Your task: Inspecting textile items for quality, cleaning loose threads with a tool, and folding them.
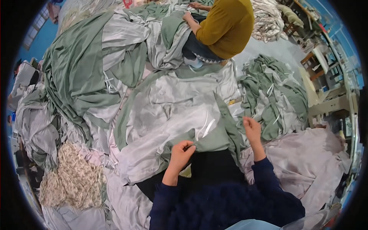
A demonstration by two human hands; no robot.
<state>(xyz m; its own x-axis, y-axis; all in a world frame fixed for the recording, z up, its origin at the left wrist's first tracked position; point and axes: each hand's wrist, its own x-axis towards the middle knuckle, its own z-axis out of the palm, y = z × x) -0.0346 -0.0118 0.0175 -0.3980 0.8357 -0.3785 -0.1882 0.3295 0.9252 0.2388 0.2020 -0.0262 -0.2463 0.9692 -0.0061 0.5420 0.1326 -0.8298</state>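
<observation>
here left grip (183, 150) pinches the white ribbon (204, 128); right grip (252, 129) loosely curled, holding nothing.

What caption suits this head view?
Left hand pinches a white ribbon on grey-green cloth; right hand hovers open nearby.

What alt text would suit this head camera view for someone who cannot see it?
A person's left hand pinches a white ribbon on a grey-green garment, the right hand raised beside it. Fabric heaps surround them; a co-worker in mustard sits opposite.
</observation>
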